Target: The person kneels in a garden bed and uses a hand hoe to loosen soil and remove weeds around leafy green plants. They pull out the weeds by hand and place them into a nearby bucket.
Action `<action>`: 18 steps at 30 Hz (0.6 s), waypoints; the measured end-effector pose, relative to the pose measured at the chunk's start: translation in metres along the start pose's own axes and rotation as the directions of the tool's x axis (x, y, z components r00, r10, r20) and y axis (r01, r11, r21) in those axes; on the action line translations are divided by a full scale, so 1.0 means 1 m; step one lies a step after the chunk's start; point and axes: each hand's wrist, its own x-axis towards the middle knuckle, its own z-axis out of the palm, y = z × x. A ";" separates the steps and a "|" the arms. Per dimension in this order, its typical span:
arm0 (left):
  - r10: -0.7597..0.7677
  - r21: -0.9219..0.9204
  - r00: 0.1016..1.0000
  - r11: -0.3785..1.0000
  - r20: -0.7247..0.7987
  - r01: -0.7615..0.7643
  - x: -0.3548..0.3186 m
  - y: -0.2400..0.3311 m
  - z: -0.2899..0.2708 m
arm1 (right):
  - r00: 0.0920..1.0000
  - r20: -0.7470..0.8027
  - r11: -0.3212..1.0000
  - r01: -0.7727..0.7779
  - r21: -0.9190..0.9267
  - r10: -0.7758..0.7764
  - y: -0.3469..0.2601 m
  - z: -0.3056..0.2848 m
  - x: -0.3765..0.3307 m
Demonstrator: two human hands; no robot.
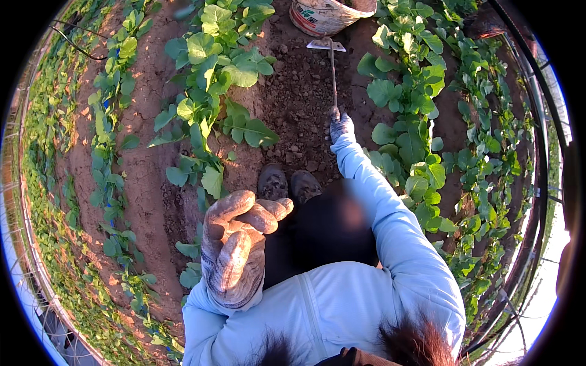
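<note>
My right hand (342, 126), in a dirty glove, is closed round the grip of a small hoe (334, 76). The hoe's thin shaft points away from me, and its flat pale blade rests near the soil just in front of a white bucket (323, 18). Raised close to the camera is my left hand (235, 250), in a soiled white glove. Its fingers are loosely bent and the thumb stands apart; nothing shows in it.
Leafy green plants (207, 79) grow in a row left of the soil path (299, 97), and another row (415, 116) lines its right. My dark boots (273, 181) stand on the path. A curved dark pipe (540, 122) runs along the far right.
</note>
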 end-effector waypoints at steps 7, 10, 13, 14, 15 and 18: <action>-0.068 -0.130 0.996 0.990 -0.061 0.060 0.012 -0.005 -0.015 | 0.968 0.086 0.944 -0.206 -0.257 0.235 0.028 -0.012 -0.018; -0.052 -0.115 0.991 0.993 -0.120 0.038 0.017 -0.003 -0.019 | 0.966 0.197 0.967 0.120 0.225 -0.166 0.090 -0.024 -0.025; -0.067 -0.078 0.995 0.995 -0.071 0.061 0.038 -0.003 -0.015 | 0.957 0.271 0.985 -0.136 0.104 0.104 0.091 -0.062 -0.013; -0.020 -0.086 0.998 0.996 -0.052 0.015 0.041 -0.012 -0.014 | 0.947 0.275 0.980 -0.188 0.064 0.164 0.086 -0.075 -0.005; -0.028 -0.098 1.000 0.995 -0.002 0.028 0.049 -0.022 -0.012 | 0.950 0.249 0.976 -0.209 0.061 0.188 0.080 -0.094 -0.002; 0.115 -0.004 0.992 0.993 -0.045 -0.115 0.057 -0.032 -0.015 | 0.919 0.296 0.963 -0.267 -0.021 0.261 0.064 -0.107 0.004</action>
